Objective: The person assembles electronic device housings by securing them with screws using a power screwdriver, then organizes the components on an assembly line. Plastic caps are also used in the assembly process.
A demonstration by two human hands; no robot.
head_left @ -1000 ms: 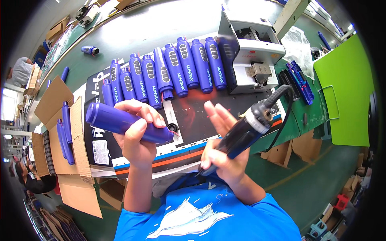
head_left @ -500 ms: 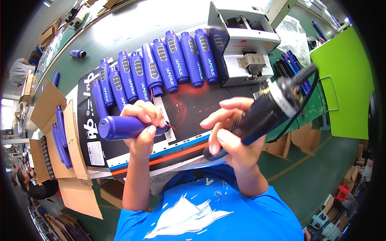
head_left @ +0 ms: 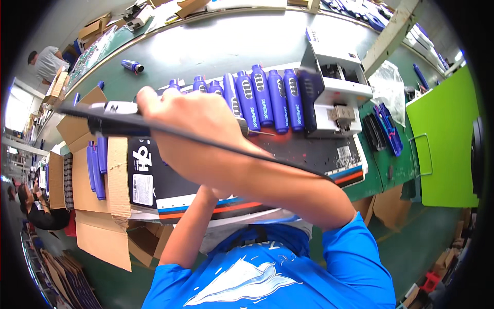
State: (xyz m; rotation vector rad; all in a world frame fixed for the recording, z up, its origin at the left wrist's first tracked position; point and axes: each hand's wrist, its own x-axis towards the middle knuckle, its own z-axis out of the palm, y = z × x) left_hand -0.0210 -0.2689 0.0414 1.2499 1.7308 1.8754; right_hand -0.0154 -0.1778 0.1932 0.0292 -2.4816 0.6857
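The right hand [head_left: 193, 116] is holding a black corded tool [head_left: 116, 123] above the left part of the bench [head_left: 377, 159], in front of a row of purple cylinders [head_left: 261, 95]. Its back is facing the camera, and its fingers are clamping on the tool body. The rear of the tool is pointing left; the cord [head_left: 211, 138] is running back across the right forearm [head_left: 280, 183]. A thin rod [head_left: 262, 133] is projecting on the right side of the hand.

The right forearm is crossing over the left forearm [head_left: 185, 229] and is hiding nearly all of the left hand [head_left: 218, 193]. Whether the left fingers are standing apart, together or clamped on a thing, one cannot tell.

The cylinders are standing side by side along the far edge of a black mat [head_left: 303, 154]; the right hand is covering the lower parts of several at the left end. A white-and-grey machine [head_left: 329, 92] is standing just beside the right end. Farther right, an opened purple casing [head_left: 389, 131] and a clear plastic bag [head_left: 388, 92] are lying near a green panel [head_left: 445, 134]. An open carton [head_left: 119, 190], left of the mat, is holding further purple tubes [head_left: 96, 167].
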